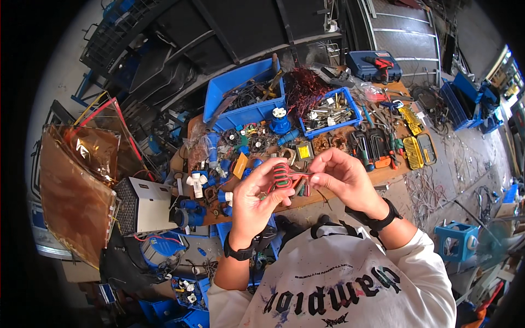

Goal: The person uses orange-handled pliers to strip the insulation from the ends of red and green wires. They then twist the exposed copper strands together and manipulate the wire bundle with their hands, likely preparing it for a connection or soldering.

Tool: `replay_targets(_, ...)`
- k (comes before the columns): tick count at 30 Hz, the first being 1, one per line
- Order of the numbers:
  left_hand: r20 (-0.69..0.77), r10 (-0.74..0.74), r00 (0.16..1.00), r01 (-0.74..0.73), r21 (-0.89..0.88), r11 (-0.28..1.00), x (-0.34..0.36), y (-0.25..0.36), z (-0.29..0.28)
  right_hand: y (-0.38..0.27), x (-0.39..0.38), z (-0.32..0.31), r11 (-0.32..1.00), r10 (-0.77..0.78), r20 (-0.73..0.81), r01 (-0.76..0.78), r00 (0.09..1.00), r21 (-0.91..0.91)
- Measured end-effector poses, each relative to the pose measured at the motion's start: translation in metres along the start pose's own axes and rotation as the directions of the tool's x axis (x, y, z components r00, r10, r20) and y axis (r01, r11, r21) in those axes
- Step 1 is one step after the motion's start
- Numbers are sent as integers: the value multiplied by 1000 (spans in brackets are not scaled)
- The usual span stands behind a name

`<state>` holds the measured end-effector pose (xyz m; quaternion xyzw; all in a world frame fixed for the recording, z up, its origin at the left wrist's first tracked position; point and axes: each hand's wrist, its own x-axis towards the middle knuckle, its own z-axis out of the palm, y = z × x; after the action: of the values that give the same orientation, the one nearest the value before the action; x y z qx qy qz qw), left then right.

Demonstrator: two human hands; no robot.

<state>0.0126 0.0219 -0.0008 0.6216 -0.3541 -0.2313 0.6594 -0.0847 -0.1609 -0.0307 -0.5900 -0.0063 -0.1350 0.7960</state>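
Note:
Above the front edge of the workbench, my left hand (252, 192) is closed round a small coil of red and green wire (281, 174). Its thumb lies below the loops and its fingers behind them. From the coil a loose end of the wire runs right to my right hand (349, 179), whose thumb and forefinger pinch it. The other fingers of that hand curl above the pinch. Beneath the coil, part of the bench is hidden by my hands. Each wrist wears a black band.
On the cluttered wooden workbench (396, 169) stand a large blue bin (246, 117) of cables and a blue tray (331, 112) of metal parts. Pliers, screwdrivers and a yellow bit case (413, 153) lie at right. A blue toolbox (374, 66) sits behind; a white box (146, 205) stands left.

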Motion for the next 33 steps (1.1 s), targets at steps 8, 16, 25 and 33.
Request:
replay_targets(8,-34,38,999,-44,-179,983,3,4,-1,3,-1,-12,995,43,141,-56,989,87)
replay_targets(16,9,35,999,-33,-162,986,9,2,0,2,1,-11,978,-185,-46,179,982,-103)
replay_targets(25,11,-43,999,43,11,999,13,-3,10,1,8,4,936,-197,-44,174,979,-307)
replay_targets(33,-50,172,984,-133,441,888,17,-4,13,6,14,6,999,-37,-14,37,999,20)
